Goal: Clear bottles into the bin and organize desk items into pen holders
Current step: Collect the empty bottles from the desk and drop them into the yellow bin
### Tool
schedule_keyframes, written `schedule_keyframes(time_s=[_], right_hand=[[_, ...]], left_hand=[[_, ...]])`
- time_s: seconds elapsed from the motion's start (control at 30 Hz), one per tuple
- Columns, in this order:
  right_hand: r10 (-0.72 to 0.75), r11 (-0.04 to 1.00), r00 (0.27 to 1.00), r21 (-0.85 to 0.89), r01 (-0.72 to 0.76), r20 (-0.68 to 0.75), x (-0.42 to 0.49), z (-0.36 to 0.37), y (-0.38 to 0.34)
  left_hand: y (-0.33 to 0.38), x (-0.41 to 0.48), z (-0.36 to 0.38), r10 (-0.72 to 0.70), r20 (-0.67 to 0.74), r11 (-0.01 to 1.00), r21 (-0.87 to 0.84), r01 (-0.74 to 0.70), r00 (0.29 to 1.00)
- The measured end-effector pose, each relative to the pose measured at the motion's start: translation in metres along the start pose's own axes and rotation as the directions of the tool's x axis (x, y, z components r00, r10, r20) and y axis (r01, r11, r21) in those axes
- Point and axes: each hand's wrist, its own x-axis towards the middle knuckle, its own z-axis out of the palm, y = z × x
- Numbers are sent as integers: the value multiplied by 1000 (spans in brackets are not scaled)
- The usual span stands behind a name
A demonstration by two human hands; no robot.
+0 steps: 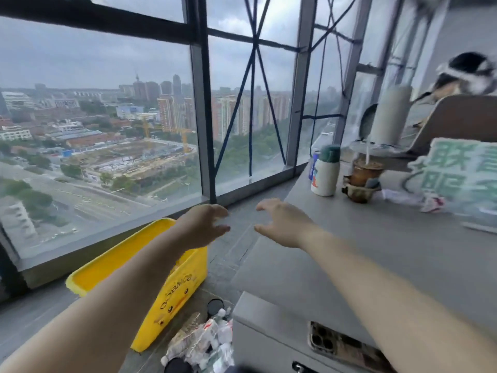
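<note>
My left hand (203,224) hovers above the far corner of a yellow plastic bin (113,265) that stands on the floor by the window; its fingers are loosely curled and hold nothing. My right hand (282,222) reaches forward over the left edge of the grey desk (376,251), fingers spread and empty. At the desk's far end stands a white bottle with a green cap (325,170), a blue can (314,164) behind it, and a brown drink cup with a straw (364,172).
Crumpled clear bottles and wrappers (204,340) lie on the floor between the bin and the desk. A phone (338,344) lies at the desk's near edge. A green-lettered sign (457,173), a small pot (359,193) and scraps sit at right. A large window fills the left.
</note>
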Motion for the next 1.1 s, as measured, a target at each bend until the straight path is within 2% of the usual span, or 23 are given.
schedule_keyframes(time_s=[0.07,0.2,0.37,0.53,0.67,0.77,0.9,1.0,1.1], right_hand=[[79,997,996,-15,-80,-43,-36,-22,36],[256,964,957,-44,-264,-138,-114,-66,110],[495,848,837,-81,-524,-230,-210,-104,198],[634,717,720,-132,-684,-283,-271,-126,268],[703,654,673,-162,-739,-231,-296,-127,313],[699,669,695,-186,-719,-169,-303,-126,332],[645,713,729,-165,-682,-229,-316,-139,342],[658,681,703,-184,-709,-269,-344,-152,349],[716,600,631,-200,-775,-298,-378,-160,356]], left_hand=[[47,17,23,107,49,994,5,-107,993],[150,42,67,290,60,956,-60,-286,955],[256,62,122,433,99,899,-124,-421,896],[328,73,168,529,158,847,-156,-507,834],[362,79,197,544,190,837,-188,-514,817],[382,81,214,530,217,843,-240,-482,820],[422,73,235,560,239,815,-330,-476,793],[459,58,252,593,235,785,-380,-488,771],[482,46,268,591,237,790,-362,-495,771]])
